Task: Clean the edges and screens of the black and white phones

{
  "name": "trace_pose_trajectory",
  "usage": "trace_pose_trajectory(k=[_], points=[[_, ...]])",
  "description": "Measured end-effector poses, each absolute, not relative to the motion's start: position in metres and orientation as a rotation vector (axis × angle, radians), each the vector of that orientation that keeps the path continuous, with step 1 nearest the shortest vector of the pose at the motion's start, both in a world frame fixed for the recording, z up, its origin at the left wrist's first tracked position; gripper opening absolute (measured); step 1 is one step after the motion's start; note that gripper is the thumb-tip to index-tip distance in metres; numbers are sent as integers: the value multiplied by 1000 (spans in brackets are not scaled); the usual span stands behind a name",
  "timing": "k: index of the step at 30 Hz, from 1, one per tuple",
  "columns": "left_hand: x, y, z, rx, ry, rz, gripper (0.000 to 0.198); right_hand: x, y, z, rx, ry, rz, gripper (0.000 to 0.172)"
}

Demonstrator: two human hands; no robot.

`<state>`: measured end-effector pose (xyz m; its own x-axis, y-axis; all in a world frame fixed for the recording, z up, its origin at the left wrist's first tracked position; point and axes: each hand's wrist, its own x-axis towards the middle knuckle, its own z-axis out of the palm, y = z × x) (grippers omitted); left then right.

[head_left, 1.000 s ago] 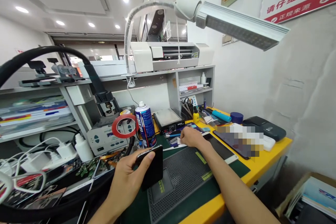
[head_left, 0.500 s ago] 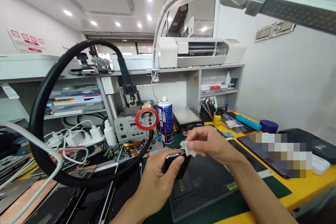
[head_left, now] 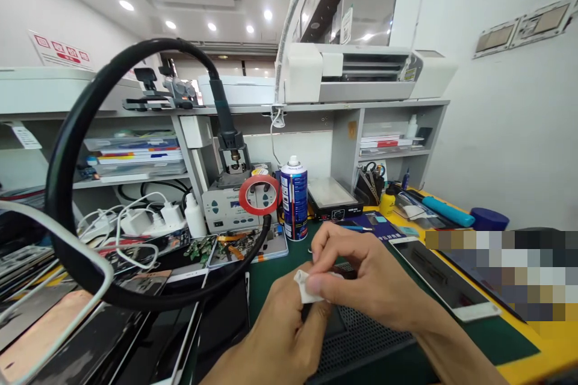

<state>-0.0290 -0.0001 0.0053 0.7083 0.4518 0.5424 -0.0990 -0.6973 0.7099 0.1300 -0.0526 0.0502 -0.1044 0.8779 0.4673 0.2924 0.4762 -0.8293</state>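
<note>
**Both hands close on a dark phone and a white wipe**

Right hand pinches a small white wipe between thumb and forefinger; grip closed on it, wipe pressed vs. the top edge of a dark phone. Phone mostly hidden behind both hands, only a dark strip shows btw. the fingers. Left hand wraps the phone from below and left, grip closed round it, thumb just under the wipe.

Directly beneath the hands: black perforated mat on the green surface. Right of the right-hand grip, near: a white-framed phone lying flat, screen up. Ahead of the hands: blue spray can upright, w/ a red tape roll just left of it, in front of a grey soldering station. Ahead and a bit right of the can: a small black heating plate. Far left of the left-hand grip: a thick black hose looping up, white chargers and cables under it. Far right ahead: teal tool and dark blue round box on the yellow surface edge
</note>
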Motion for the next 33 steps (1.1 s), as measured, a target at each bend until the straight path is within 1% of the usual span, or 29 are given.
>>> trace_pose_trajectory(k=[4, 9, 16, 21, 25, 33], points=[[-28, 0, 4, 2136, 254, 974, 25, 136, -50, 51, -993, -1684, 680, 11], [-30, 3, 5, 2115, 327, 951, 15, 167, -47, 48, -999, -1696, 691, 15], [-26, 2, 6, 2174, 360, 961, 15, 171, -46, 44, -945, -1642, 764, 16], [-24, 3, 1, 2242, 290, 1071, 23, 140, -47, 45, -880, -1637, 731, 13], [-25, 4, -2, 2248, 299, 1092, 20, 127, -47, 46, -854, -1596, 665, 16], [-26, 9, -6, 2225, 502, 1075, 24, 161, -43, 43, -823, -1601, 758, 13]])
